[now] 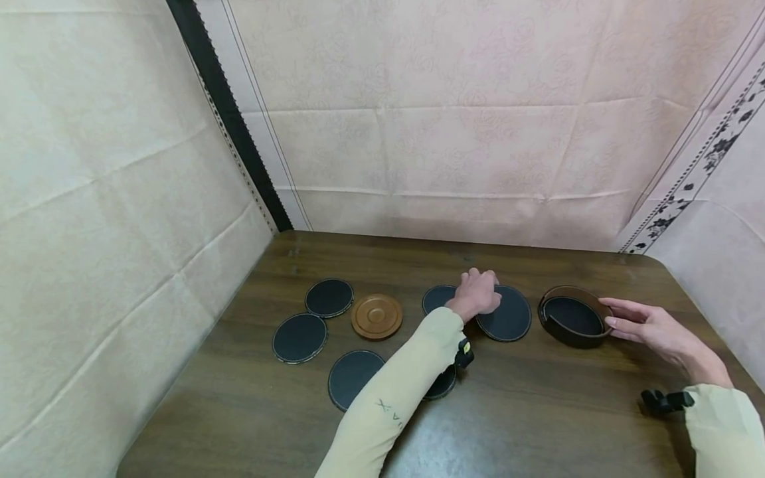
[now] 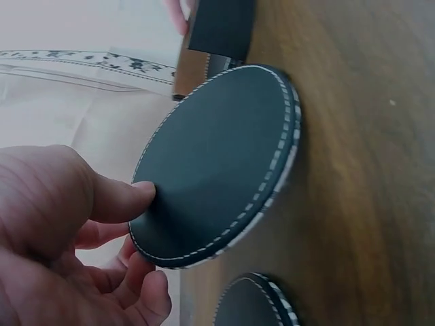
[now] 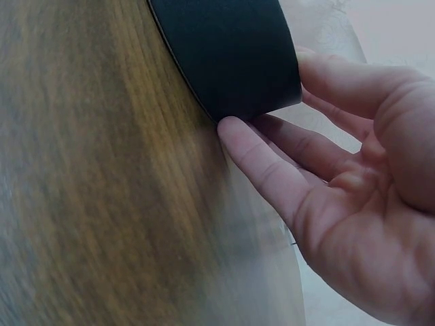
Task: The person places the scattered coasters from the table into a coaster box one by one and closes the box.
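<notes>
Black, with a pale stitched rim, one round coaster (image 1: pixel 508 320) is pinched at its edge by the left hand (image 1: pixel 478 293), the thumb lying on the dark face and other fingers beneath. In the left wrist view it sits tilted; whether its far edge touches the table (image 1: pixel 538 418) I cannot tell. Just right of it stands a round holder (image 1: pixel 552 330), black outside and brown within, with a dark round face showing inside. The right hand (image 1: pixel 654 335) has its fingers fairly straight and touches the holder's right side, the thumb parted from the lowest finger. Further left lie more black coasters: an upper left coaster (image 1: pixel 329 297) just above a lower left coaster (image 1: pixel 299 338), a front coaster (image 1: pixel 352 378) partly covered by the left sleeve (image 1: pixel 388 398), another (image 1: pixel 443 384) mostly behind that sleeve, and one (image 1: pixel 438 297) partly hidden by the left hand. Between them rests a brown ringed disc (image 1: pixel 376 317). Pale patterned cloth (image 1: pixel 478 146) rises behind the table.
</notes>
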Action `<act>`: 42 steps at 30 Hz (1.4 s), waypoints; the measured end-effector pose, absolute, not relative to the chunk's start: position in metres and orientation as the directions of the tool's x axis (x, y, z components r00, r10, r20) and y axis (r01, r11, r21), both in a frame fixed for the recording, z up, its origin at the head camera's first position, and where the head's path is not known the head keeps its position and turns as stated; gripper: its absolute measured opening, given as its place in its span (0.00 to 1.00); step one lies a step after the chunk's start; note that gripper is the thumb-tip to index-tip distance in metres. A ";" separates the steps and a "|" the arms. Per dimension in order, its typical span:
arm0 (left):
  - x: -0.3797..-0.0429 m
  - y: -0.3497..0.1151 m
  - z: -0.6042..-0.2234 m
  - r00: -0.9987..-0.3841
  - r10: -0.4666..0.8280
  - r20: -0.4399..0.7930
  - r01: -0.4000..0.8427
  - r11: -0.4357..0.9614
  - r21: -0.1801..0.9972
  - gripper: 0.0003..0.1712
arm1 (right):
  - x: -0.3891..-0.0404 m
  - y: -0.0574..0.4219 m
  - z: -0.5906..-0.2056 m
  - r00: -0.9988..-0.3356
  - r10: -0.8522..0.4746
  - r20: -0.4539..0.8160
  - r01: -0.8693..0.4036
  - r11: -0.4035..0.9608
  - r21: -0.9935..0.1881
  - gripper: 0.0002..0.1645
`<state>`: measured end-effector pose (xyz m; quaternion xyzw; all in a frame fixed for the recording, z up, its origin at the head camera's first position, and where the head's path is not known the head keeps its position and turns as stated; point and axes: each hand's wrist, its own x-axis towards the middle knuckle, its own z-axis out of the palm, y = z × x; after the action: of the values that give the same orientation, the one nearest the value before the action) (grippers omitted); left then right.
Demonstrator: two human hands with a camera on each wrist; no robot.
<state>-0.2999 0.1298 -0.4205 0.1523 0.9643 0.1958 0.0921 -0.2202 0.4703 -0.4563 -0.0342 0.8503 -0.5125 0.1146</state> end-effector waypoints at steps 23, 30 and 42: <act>-0.303 0.110 -0.396 -0.822 0.531 -0.206 0.199 0.607 0.769 0.05 | -0.219 0.471 -0.457 -0.972 -0.171 -0.160 0.058 0.485 -0.872 0.41; -0.305 0.112 -0.397 -0.797 0.582 -0.164 0.186 0.495 0.849 0.06 | -0.220 0.469 -0.456 -0.972 -0.155 -0.178 0.075 0.513 -0.855 0.43; -0.299 0.136 -0.411 -0.868 0.471 -0.158 0.023 0.355 0.934 0.08 | -0.220 0.469 -0.456 -0.970 -0.155 -0.189 0.086 0.506 -0.858 0.43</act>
<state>-0.2994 0.1355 -0.4112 0.1549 0.7972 0.5462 0.2051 -0.2204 0.4689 -0.4564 -0.0201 0.8591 -0.4967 0.1217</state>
